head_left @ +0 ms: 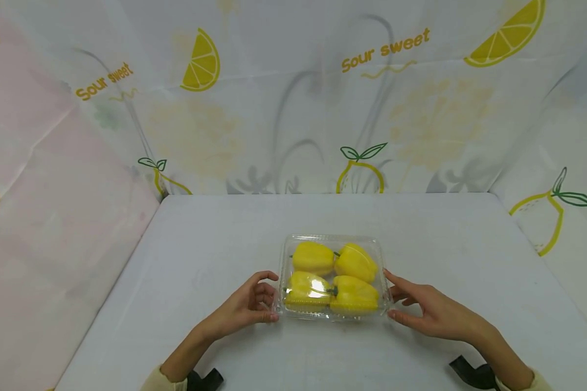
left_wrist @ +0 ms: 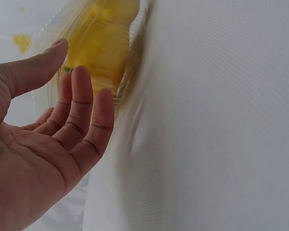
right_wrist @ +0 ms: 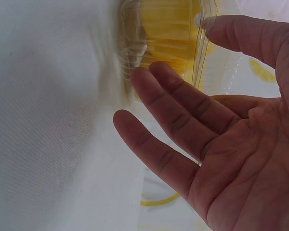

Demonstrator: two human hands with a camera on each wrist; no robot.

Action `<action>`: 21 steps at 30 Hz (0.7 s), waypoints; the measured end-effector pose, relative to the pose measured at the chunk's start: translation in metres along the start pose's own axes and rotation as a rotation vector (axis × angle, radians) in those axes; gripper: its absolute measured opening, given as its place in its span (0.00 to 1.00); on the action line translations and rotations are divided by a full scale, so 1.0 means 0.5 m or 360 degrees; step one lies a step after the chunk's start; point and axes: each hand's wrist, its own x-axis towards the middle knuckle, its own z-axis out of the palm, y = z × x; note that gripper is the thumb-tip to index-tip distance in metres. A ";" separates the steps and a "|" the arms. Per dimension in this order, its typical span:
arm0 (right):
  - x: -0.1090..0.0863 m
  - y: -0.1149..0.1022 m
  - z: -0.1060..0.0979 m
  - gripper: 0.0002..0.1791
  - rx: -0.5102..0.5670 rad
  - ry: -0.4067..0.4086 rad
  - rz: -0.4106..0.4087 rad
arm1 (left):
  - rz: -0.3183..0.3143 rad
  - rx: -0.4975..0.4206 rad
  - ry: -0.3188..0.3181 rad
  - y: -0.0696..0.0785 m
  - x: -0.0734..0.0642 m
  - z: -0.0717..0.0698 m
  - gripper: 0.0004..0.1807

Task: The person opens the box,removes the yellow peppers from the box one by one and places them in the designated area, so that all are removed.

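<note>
A clear plastic clamshell box (head_left: 332, 317) with several yellow bell peppers (head_left: 313, 258) inside rests in the middle of the white table. At its left side is my left hand (head_left: 249, 304), thumb and index fingertip right at the box's edge, the other fingers loosely bent. My right hand (head_left: 428, 309) is at the opposite side, fingertips and thumb at the edge. In the right wrist view the thumb tip meets the rim of the clear box (right_wrist: 168, 29), while the other fingers extend fairly straight beside its wall. The left wrist view shows the thumb overlapping the rim.
The white tabletop (head_left: 215, 233) stretches around the box on all sides. Behind it hangs a pale cloth backdrop (head_left: 274, 119) printed with lemons and "Sour sweet" lettering, with further cloth at left and right. Black straps (head_left: 472, 373) show near both wrists.
</note>
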 end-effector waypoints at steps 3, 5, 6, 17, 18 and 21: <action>-0.001 0.001 0.000 0.41 0.0008 0.0005 -0.0006 | -0.0019 -0.0050 0.0004 -0.001 0.001 0.000 0.41; -0.001 0.002 0.001 0.41 0.0011 0.0004 -0.0015 | -0.0047 -0.0081 0.0020 -0.002 0.000 -0.001 0.41; -0.001 0.003 0.002 0.41 0.0015 0.0004 -0.0017 | -0.0061 -0.0093 0.0029 -0.002 0.000 -0.001 0.41; -0.001 0.006 0.002 0.40 0.0012 0.0014 -0.0105 | -0.0141 -0.0225 0.0094 -0.010 -0.001 -0.001 0.38; -0.001 0.006 0.002 0.40 0.0009 0.0013 -0.0109 | -0.0156 -0.0238 0.0100 -0.010 0.000 -0.001 0.38; 0.000 0.006 0.001 0.40 0.0000 0.0013 -0.0105 | -0.0200 -0.0267 0.0114 -0.009 0.003 0.000 0.38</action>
